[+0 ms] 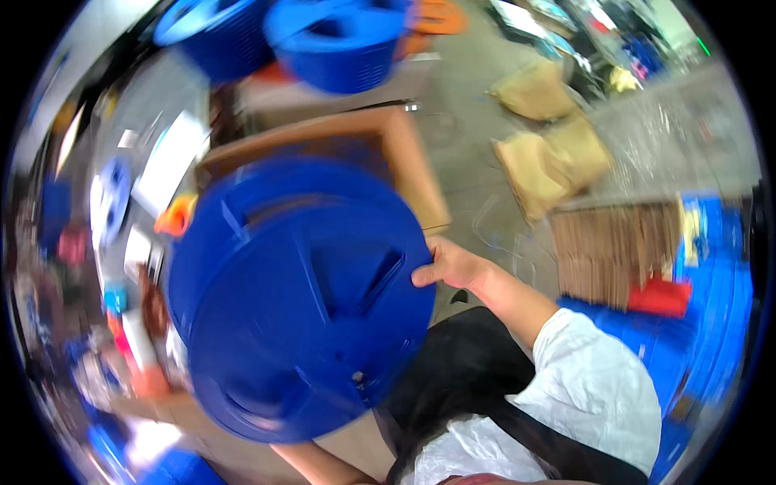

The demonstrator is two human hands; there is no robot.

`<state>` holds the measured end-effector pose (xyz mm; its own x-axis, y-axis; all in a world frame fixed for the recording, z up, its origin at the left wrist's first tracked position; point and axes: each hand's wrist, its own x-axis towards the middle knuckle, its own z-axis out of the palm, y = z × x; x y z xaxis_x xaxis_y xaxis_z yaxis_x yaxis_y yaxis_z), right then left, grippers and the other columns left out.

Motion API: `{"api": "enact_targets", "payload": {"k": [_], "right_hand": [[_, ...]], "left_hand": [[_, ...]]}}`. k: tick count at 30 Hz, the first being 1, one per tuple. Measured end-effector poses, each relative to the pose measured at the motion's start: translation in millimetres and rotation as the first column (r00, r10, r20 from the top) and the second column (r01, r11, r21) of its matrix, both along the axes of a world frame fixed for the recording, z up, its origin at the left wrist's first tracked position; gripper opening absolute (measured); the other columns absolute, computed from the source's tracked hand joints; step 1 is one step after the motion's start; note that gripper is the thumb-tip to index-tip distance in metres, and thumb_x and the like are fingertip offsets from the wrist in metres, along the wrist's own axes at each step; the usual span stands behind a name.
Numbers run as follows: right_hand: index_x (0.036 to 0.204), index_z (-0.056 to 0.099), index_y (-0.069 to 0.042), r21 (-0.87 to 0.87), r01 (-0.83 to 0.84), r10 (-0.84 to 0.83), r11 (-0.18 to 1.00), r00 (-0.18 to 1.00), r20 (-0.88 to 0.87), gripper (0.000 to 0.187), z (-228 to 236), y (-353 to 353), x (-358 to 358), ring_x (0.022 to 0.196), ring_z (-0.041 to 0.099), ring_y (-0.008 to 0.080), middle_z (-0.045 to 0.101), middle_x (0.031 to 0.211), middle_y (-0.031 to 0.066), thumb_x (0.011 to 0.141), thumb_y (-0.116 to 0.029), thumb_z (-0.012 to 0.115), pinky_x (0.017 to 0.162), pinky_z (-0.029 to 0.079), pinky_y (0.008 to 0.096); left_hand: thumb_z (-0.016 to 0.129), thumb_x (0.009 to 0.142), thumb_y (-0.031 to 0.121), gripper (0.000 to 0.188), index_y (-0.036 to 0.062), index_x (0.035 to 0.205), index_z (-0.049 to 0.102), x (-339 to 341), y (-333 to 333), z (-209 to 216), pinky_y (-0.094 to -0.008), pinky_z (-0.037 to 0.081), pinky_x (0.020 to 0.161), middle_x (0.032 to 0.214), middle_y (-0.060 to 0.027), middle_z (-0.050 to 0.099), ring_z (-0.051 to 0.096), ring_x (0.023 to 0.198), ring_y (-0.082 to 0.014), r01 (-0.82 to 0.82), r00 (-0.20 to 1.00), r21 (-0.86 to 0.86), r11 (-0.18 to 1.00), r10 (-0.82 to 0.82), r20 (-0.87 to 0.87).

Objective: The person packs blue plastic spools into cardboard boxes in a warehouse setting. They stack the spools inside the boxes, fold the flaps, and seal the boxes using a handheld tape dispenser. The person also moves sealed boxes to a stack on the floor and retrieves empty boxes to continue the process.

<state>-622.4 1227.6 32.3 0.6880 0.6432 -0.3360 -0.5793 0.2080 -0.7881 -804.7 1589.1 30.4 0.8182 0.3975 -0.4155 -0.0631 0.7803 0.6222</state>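
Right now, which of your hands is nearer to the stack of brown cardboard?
Right. The right hand grips the right edge of the blue disc, left of the brown cardboard stack. The left hand, hidden behind the disc's lower edge, is farther left.

Big round plastic piece (pixel 259 335) is showing deep solid blue, baskets (pixel 339 65) beyond the far edge of the carton (pixel 416 174) are going brighter blue, carton's looking tan-brown, a red thing (pixel 663 297) is popping at the brown cardboard stack (pixel 610 250)'s near right corner, and the sleeve (pixel 602 380) is showing white beside black cloth (pixel 465 360)
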Motion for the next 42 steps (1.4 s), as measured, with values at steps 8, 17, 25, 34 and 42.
{"api": "enact_targets", "payload": {"k": [8, 17, 25, 34, 42], "right_hand": [[0.145, 0.032, -0.007, -0.098, 0.310, -0.324, 0.946, 0.869, -0.375, 0.086, -18, -298, -206, 0.128, 0.042, 0.0261, 0.045, 0.141, 0.0115, 0.075, -0.021, 0.080, 0.110, 0.031, 0.0419], [0.127, 0.055, 0.000, -0.481, 0.611, -0.766, 0.629, 0.592, -0.251, 0.061, -14, -444, -256, 0.110, 0.056, 0.0211, 0.062, 0.120, 0.0100, 0.075, -0.021, 0.080, 0.098, 0.044, 0.0368], [0.122, 0.056, 0.003, -0.620, 0.784, -0.997, 0.037, -0.010, -0.072, 0.064, 39, -568, -189, 0.101, 0.061, 0.0228, 0.064, 0.112, 0.0110, 0.072, -0.027, 0.082, 0.093, 0.047, 0.0373], [0.130, 0.045, 0.005, -0.657, 0.559, -0.762, -0.505, -0.647, 0.036, 0.080, 15, -532, -168, 0.107, 0.059, 0.0270, 0.058, 0.120, 0.0129, 0.067, -0.024, 0.086, 0.094, 0.048, 0.0396], [0.136, 0.040, -0.001, -0.717, 0.479, -0.733, -0.506, -0.677, 0.065, 0.081, 41, -560, -171, 0.110, 0.056, 0.0269, 0.056, 0.120, 0.0105, 0.070, -0.022, 0.082, 0.095, 0.047, 0.0398]], "left_hand": [[0.030, 0.095, 0.064, 0.075, 0.0074, 0.143, 0.035, 7, -261, -29, -0.0450, 0.025, 0.112, 0.147, -0.0097, 0.038, 0.036, 0.133, -0.0279, 0.740, 0.563, -0.153, 0.655, -0.728, -0.391], [0.022, 0.095, 0.066, 0.082, 0.0036, 0.148, 0.024, 118, -489, -111, -0.0454, 0.020, 0.115, 0.154, -0.0143, 0.024, 0.026, 0.139, -0.0333, 0.867, 0.165, -0.361, 0.342, -0.882, -0.441], [0.042, 0.093, 0.060, 0.064, 0.0058, 0.125, 0.056, 344, -758, -186, -0.0325, 0.044, 0.083, 0.115, -0.0096, 0.061, 0.058, 0.097, -0.0197, 0.979, -0.174, -0.024, -0.200, -0.781, -0.599], [0.069, 0.078, 0.042, 0.069, -0.0069, 0.124, 0.051, 448, -1163, -244, -0.0417, 0.043, 0.096, 0.116, -0.0269, 0.061, 0.055, 0.115, -0.0378, 0.869, 0.117, 0.420, -0.261, -0.717, -0.688], [0.048, 0.084, -0.004, 0.028, 0.0029, 0.111, 0.048, 443, -1140, -304, -0.0333, 0.054, 0.048, 0.092, -0.0156, 0.058, 0.062, 0.067, -0.0259, 0.990, 0.099, 0.142, -0.026, -0.597, -0.796]]}}
